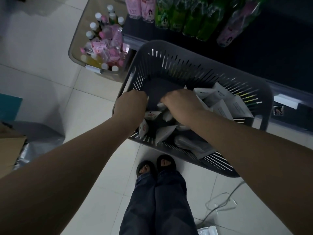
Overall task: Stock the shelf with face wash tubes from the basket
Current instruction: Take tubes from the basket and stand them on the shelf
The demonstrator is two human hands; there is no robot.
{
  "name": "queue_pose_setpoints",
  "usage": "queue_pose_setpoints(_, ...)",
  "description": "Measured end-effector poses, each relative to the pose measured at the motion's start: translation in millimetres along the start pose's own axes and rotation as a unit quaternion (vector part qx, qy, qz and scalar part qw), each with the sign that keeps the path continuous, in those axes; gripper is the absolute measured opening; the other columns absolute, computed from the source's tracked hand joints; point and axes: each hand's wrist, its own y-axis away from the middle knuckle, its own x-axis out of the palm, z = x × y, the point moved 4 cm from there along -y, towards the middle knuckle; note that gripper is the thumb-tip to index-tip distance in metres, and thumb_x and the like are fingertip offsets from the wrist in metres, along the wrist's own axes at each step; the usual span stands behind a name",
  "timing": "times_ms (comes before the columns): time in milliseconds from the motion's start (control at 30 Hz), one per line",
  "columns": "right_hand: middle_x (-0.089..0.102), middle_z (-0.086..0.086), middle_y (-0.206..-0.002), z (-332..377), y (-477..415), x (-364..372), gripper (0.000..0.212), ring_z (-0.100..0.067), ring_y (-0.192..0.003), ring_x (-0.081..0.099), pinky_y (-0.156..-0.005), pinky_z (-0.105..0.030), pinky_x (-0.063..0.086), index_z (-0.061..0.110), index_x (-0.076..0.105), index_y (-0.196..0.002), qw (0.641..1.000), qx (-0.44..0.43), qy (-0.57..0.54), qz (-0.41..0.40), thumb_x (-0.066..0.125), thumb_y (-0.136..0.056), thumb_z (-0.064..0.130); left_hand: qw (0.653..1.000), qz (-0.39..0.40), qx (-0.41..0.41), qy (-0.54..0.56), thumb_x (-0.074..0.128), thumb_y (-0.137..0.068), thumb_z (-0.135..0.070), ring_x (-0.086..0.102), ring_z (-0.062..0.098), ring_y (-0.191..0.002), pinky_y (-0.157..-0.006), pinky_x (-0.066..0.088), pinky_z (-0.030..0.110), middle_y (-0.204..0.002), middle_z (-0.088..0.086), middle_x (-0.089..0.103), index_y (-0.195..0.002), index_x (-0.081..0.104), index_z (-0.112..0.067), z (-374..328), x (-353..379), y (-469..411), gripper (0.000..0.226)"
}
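Note:
A dark grey slotted basket [169,53] sits tilted against the dark shelf [271,48]. White face wash tubes [164,133] and white boxes [223,106] lie in its lower half. My left hand [130,107] is curled over the basket's left rim. My right hand [183,107] reaches down into the basket with fingers closed among the tubes; what it grips is hidden under the hand.
A clear bin [101,46] of pink and yellow bottles stands on the tiled floor to the left. Green and pink bottles [191,16] line the shelf above. My sandalled feet [155,165] stand just below the basket. Cables [220,202] lie at right, a cardboard box [10,148] at left.

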Motion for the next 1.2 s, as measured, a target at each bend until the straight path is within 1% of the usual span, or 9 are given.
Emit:
queue_pose_setpoints(233, 0.064, -0.004, -0.099, -7, 20, -29, 0.025, -0.025, -0.089, 0.062, -0.061, -0.030, 0.035, 0.013, 0.064, -0.102, 0.999, 0.036, 0.017, -0.031, 0.050, -0.087, -0.001, 0.998, -0.047, 0.034, -0.006, 0.051, -0.082, 0.006, 0.064, 0.036, -0.094, -0.073, 0.050, 0.038, -0.102, 0.014, 0.066, -0.112, 0.062, -0.010, -4, -30, 8, 0.036)
queue_pose_setpoints(400, 0.061, -0.005, -0.099, -15, 44, -73, 0.021, -0.026, -0.090, 0.061, -0.063, -0.031, 0.037, 0.014, 0.062, -0.101, 0.996, 0.060, 0.010, -0.059, 0.050, -0.087, 0.004, 0.993, -0.097, 0.074, -0.005, 0.049, -0.082, 0.006, 0.066, 0.035, -0.089, -0.069, 0.051, 0.037, -0.098, 0.014, 0.068, -0.113, 0.063, -0.011, -11, -70, 18, 0.038)
queue_pose_setpoints(633, 0.057, -0.006, -0.113, -27, 88, -142, 0.025, -0.028, -0.100, 0.060, -0.065, -0.033, 0.035, 0.013, 0.055, -0.112, 0.993, 0.096, 0.026, -0.068, 0.055, -0.088, 0.007, 0.983, -0.138, 0.118, -0.016, 0.048, -0.090, -0.003, 0.064, 0.033, -0.100, -0.082, 0.054, 0.044, -0.108, 0.014, 0.067, -0.115, 0.063, -0.011, -25, -140, 32, 0.030)
queue_pose_setpoints(733, 0.054, -0.007, -0.114, -31, 108, -171, 0.024, -0.028, -0.097, 0.057, -0.063, -0.033, 0.033, 0.012, 0.055, -0.113, 0.991, 0.110, 0.017, -0.074, 0.051, -0.090, 0.006, 0.980, -0.154, 0.121, -0.025, 0.047, -0.090, -0.004, 0.063, 0.033, -0.100, -0.078, 0.052, 0.040, -0.107, 0.013, 0.066, -0.113, 0.062, -0.012, -31, -175, 45, 0.029)
queue_pose_setpoints(833, 0.057, -0.005, -0.107, -38, 129, -200, 0.024, -0.024, -0.078, 0.049, -0.059, -0.033, 0.033, 0.014, 0.058, -0.110, 0.982, 0.142, 0.005, -0.125, 0.046, -0.093, 0.002, 0.977, -0.158, 0.137, -0.035, 0.049, -0.087, -0.002, 0.063, 0.033, -0.098, -0.075, 0.048, 0.038, -0.103, 0.013, 0.066, -0.107, 0.063, -0.010, -42, -213, 63, 0.026)
queue_pose_setpoints(933, 0.062, -0.004, -0.098, -46, 152, -228, 0.024, -0.020, -0.070, 0.048, -0.056, -0.030, 0.035, 0.014, 0.062, -0.101, 0.974, 0.167, 0.001, -0.152, 0.046, -0.092, 0.000, 0.976, -0.169, 0.133, -0.044, 0.050, -0.086, 0.001, 0.064, 0.032, -0.092, -0.067, 0.045, 0.034, -0.101, 0.013, 0.067, -0.105, 0.064, -0.009, -53, -249, 80, 0.026)
queue_pose_setpoints(1067, 0.060, -0.003, -0.087, -56, 183, -267, 0.022, -0.021, -0.068, 0.049, -0.053, -0.027, 0.036, 0.012, 0.062, -0.093, 0.969, 0.200, -0.002, -0.145, 0.045, -0.091, -0.002, 0.961, -0.221, 0.152, -0.060, 0.049, -0.087, 0.003, 0.057, 0.022, -0.075, -0.056, 0.035, 0.025, -0.095, 0.005, 0.066, -0.110, 0.063, -0.016, -73, -297, 103, 0.033)
queue_pose_setpoints(1133, 0.063, -0.005, -0.094, -63, 198, -286, 0.022, -0.023, -0.076, 0.055, -0.060, -0.029, 0.042, 0.011, 0.063, -0.098, 0.968, 0.207, -0.011, -0.142, 0.045, -0.092, 0.000, 0.956, -0.239, 0.159, -0.054, 0.047, -0.088, 0.003, 0.053, 0.021, -0.075, -0.055, 0.031, 0.024, -0.095, 0.005, 0.065, -0.111, 0.063, -0.018, -84, -320, 113, 0.034)
queue_pose_setpoints(1200, 0.065, -0.006, -0.100, -71, 215, -305, 0.025, -0.024, -0.085, 0.060, -0.066, -0.031, 0.048, 0.011, 0.064, -0.105, 0.965, 0.213, -0.013, -0.152, 0.044, -0.094, 0.001, 0.954, -0.244, 0.172, -0.045, 0.047, -0.086, 0.004, 0.056, 0.023, -0.077, -0.057, 0.034, 0.029, -0.097, 0.008, 0.065, -0.109, 0.063, -0.016, -97, -340, 118, 0.034)
